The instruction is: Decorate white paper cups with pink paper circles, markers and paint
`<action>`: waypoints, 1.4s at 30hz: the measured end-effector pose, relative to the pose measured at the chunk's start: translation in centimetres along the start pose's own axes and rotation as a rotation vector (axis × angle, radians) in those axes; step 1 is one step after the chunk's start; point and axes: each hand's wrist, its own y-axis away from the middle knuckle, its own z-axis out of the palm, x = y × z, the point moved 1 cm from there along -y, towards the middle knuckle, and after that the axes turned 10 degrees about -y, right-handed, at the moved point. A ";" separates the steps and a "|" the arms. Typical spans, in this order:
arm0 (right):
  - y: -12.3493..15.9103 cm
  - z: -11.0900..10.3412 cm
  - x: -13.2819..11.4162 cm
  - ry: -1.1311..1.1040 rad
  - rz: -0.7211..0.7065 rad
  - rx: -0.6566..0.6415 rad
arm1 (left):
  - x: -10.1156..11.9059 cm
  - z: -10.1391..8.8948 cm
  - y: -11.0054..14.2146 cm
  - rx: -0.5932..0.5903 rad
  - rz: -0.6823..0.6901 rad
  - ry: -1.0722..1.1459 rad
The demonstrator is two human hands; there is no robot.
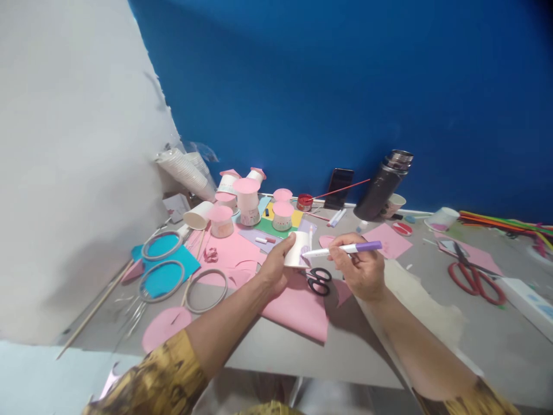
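Note:
My left hand (276,268) is wrapped around a white paper cup (295,251), which is tipped on its side. A purple patch shows on the cup's wall. In my right hand (360,271) is a marker (345,249) with a white barrel and a purple end, its tip touching or very near that patch. Black-handled scissors (318,281) lie just below the cup, their blades mostly hidden by the cup and my left hand. Pink paper (302,314) is spread under my hands.
Paper cups topped with pink discs (247,199) stand at the back. Stacked cups (185,173) lean at the left wall. Hoops (207,291) lie left, red-handled scissors (475,282) right. A dark flask (382,187) and a phone (339,188) stand by the blue wall.

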 end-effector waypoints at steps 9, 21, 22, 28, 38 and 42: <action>0.2 -0.1 0.2 0.009 0.028 0.032 | 0.0 0.0 0.0 0.007 -0.003 -0.005; 0.1 0.1 0.0 -0.003 0.036 0.027 | -0.1 -0.2 0.0 -0.019 0.008 -0.036; 0.0 0.1 -0.1 -0.004 0.033 0.016 | -0.1 -0.1 0.0 -0.019 0.007 -0.041; -0.3 0.1 -0.6 0.016 -0.003 0.000 | 0.1 0.1 0.2 -0.032 0.016 -0.033; 0.1 0.0 0.4 0.019 0.122 0.056 | -0.2 -0.2 -0.2 -0.023 0.010 0.003; 0.1 0.1 0.3 0.055 0.105 0.053 | -0.2 -0.1 -0.1 -0.018 0.001 0.001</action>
